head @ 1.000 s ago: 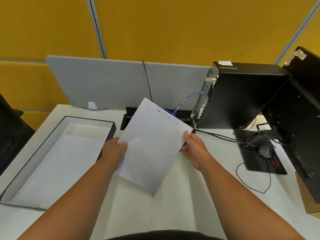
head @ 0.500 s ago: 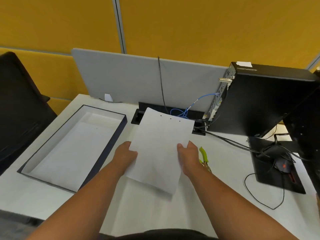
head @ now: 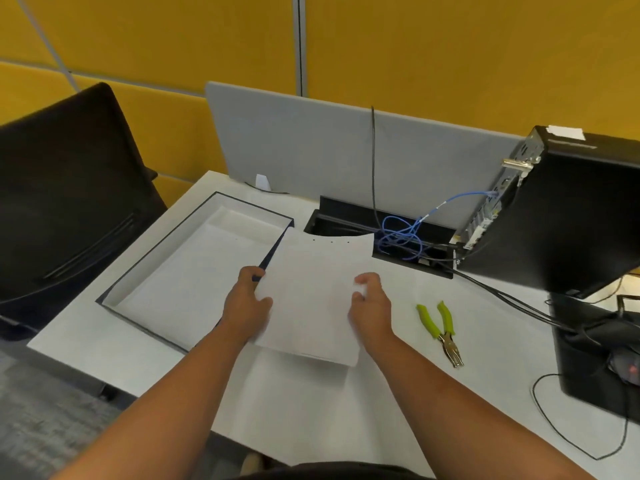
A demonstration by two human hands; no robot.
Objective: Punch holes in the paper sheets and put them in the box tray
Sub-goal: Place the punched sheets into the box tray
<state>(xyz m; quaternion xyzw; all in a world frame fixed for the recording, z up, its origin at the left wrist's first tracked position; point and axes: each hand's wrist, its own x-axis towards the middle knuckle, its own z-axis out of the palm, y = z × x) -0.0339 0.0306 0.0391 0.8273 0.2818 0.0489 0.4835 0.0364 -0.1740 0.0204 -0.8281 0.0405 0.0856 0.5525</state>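
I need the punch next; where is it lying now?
The green-handled punch lies on the white desk, right of the right hand, untouched.

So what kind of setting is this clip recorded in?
Most likely an office workstation. A grey desk divider screen stands at the back of the white desk, a black desktop computer tower sits by a cable tray with a blue network cable, and yellow wall panels stand behind.

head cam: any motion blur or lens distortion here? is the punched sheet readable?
Head view: slight motion blur on the left hand and right hand; the paper sheet is nearly blown out against the white desk, though three punched holes show near its far edge. Wide-angle bending curves the yellow wall panels. The green-handled punch is fairly sharp.
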